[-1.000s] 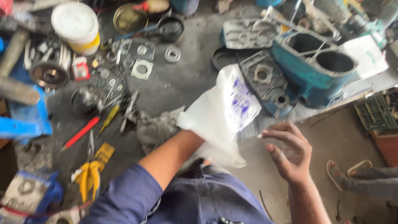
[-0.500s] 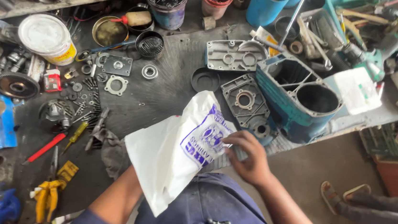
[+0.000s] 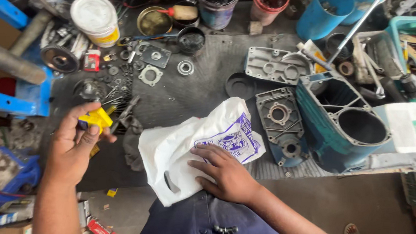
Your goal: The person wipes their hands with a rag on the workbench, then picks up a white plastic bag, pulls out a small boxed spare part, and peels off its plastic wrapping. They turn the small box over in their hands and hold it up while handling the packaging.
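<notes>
One view only, from the head camera. Two hands, one white plastic bag (image 3: 184,155), one small yellow part (image 3: 96,119). The left hand (image 3: 72,145) pinches that yellow part between thumb and fingertips, with the other fingers loosely curled. The right hand (image 3: 225,174) lies open and flat on the bag, gripping nothing. The bag sits on the person's lap at the mat's near edge, with its long axis running up-right toward the teal housing (image 3: 348,124). Two grey cover plates (image 3: 281,116) sit just beyond. Bare dark mat (image 3: 195,93) is left between the bag and the washers.
</notes>
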